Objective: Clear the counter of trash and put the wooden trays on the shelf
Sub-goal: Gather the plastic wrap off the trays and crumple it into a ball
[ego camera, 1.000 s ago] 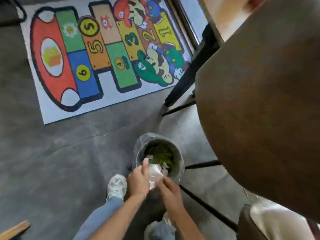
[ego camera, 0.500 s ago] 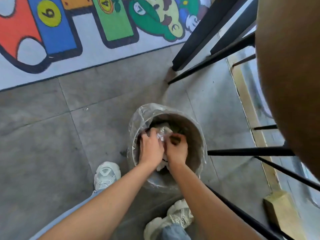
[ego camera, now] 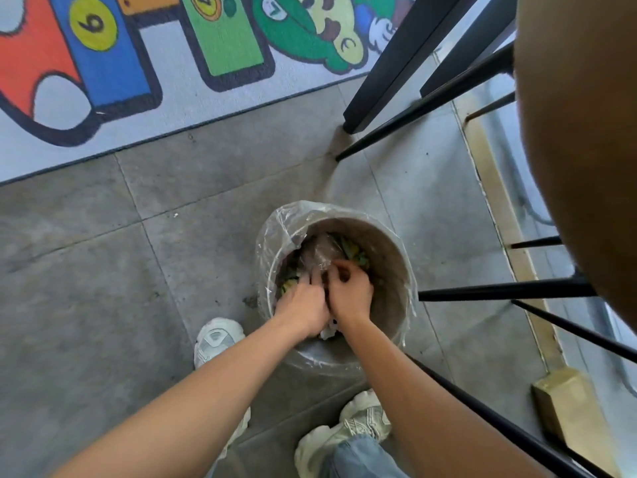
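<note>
**Both hands down in the bin**

I am looking straight down at a round trash bin (ego camera: 389, 257) lined with a clear plastic bag, standing on grey floor tiles (ego camera: 103, 270). Both of my hands are inside its mouth, side by side and touching. My left hand (ego camera: 303, 301) lies with its fingers stretched forward and fairly straight, pressing down on the crumpled clear plastic trash (ego camera: 319, 253) in the bin. My right hand (ego camera: 350, 288) has its fingers curled over the same plastic; I cannot tell whether they actually pinch it. Green and yellow scraps (ego camera: 356, 255) show beneath the plastic at the far side of the bin, and a bit of white paper peeks out under my wrists.

My two white sneakers (ego camera: 215, 339) stand at the near side of the bin. A colourful hopscotch rug (ego camera: 138, 63) covers the far left floor. To the right, black metal legs (ego camera: 499, 291) run under a brown round tabletop (ego camera: 579, 132). A wooden block (ego camera: 568, 408) sits at near right.
</note>
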